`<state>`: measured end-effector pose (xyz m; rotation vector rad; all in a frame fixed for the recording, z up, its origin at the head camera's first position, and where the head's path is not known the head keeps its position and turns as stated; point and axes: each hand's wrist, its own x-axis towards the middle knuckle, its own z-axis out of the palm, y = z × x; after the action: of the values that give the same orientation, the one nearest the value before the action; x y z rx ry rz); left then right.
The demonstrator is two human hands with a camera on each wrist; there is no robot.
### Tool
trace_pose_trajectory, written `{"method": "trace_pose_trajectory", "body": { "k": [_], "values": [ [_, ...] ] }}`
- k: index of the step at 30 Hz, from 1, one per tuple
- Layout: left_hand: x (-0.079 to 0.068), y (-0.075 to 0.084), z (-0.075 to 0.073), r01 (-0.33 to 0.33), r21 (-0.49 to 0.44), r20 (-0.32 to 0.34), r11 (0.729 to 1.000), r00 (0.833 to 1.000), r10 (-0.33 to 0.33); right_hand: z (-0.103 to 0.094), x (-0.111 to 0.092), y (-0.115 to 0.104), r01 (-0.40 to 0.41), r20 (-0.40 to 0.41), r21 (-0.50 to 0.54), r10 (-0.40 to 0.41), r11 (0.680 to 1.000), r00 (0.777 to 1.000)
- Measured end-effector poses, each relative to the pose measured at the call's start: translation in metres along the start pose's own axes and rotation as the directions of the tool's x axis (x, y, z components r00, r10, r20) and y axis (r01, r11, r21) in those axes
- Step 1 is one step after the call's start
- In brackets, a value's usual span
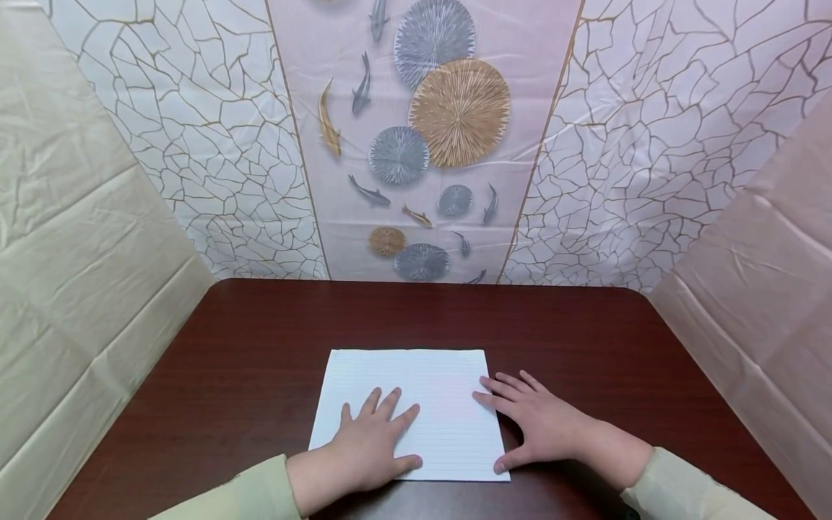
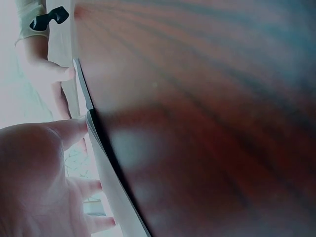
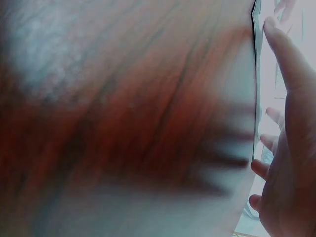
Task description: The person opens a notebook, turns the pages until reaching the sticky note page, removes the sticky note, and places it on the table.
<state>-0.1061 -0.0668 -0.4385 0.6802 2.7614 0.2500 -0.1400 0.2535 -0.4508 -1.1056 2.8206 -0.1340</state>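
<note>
The notebook (image 1: 445, 415) lies spread flat on the counter (image 1: 253, 339), between the two hands and directly before the person; in the head view it runs wider from side to side than front to back, with a faint fold going away from the body near its middle. The left hand (image 1: 370, 448) is over the left page, its thumb pointing in towards the fold. The right hand (image 1: 546, 419) comes in from beyond the right edge — only its fingertips and thumb reach the paper, the thumb at the near right corner, the palm out over the bare counter. So the left hand is the nearer to the fold, the right to the outer edge.

Both hands have their fingers spread and fairly straight, curled round nothing. How hard either one presses I cannot tell.

The pages are white, matt and finely ruled, the lines running from side to side; the left wrist view shows thin layers along the near edge, with a dark line beneath them. The counter is smooth, deep red-brown and faintly glossy, its far corners rounded. Behind it hangs a back cloth (image 1: 227, 144), white with a crackle of gold lines, its pinkish middle panel printed with fringed grey and gold discs and slim fish. The side cloth (image 1: 78, 253) on the left is plain beige and creased. Both sleeves (image 1: 250, 495) are pale.
</note>
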Motion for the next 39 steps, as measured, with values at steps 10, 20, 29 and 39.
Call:
{"method": "trace_pose_trajectory", "body": {
  "k": [10, 20, 29, 39],
  "values": [
    [0.0002, -0.0011, 0.0005, -0.002, 0.001, 0.003, 1.000, 1.000, 0.002, -0.0005, 0.0015, -0.0003, 0.001, 0.009, 0.010, -0.001, 1.000, 1.000],
    [0.0004, -0.0010, 0.0005, -0.001, -0.003, -0.002, 1.000, 1.000, 0.001, 0.0014, 0.0020, -0.0006, 0.000, -0.015, 0.002, 0.000, 1.000, 1.000],
    [-0.0013, -0.0008, 0.0005, -0.004, 0.029, -0.077, 1.000, 0.997, 0.007, 0.0026, 0.0044, -0.0027, -0.001, -0.062, -0.011, 0.000, 1.000, 0.998],
    [-0.0050, 0.0067, -0.0042, -0.114, 0.160, -0.245, 0.981, 0.958, 0.151, 0.0042, 0.0078, -0.0048, 0.004, -0.113, -0.034, -0.008, 0.999, 0.994]
  ]
}}
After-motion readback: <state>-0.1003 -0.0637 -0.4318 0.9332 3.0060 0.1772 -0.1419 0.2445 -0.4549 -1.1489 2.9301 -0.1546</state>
